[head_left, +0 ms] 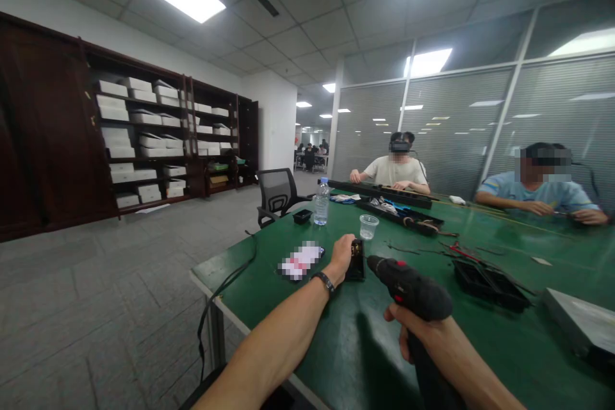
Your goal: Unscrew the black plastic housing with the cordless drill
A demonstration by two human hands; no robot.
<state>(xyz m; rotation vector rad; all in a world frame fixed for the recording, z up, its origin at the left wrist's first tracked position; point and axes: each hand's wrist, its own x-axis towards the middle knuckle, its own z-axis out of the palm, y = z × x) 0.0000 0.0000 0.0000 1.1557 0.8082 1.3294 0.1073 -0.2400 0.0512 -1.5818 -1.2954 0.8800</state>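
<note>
My right hand (416, 327) is wrapped around the grip of a black cordless drill (413, 288) with red accents. The drill is raised over the table, its chuck pointing left and away from me. My left hand (342, 257), with a dark band at the wrist, is closed at the left side of a small open black box (356, 266). Brass-coloured bits show at the box's far end, beside my fingers. The fingertips are partly hidden. A short gap separates the chuck from the box.
On the green table (336, 333) are a phone (302, 261), water bottle (321, 204), plastic cup (369, 227), black tray (490, 285) and metal case (581, 320). Long black trays (401, 214) with cords lie farther back. Two people sit across; a chair (277, 192) stands left.
</note>
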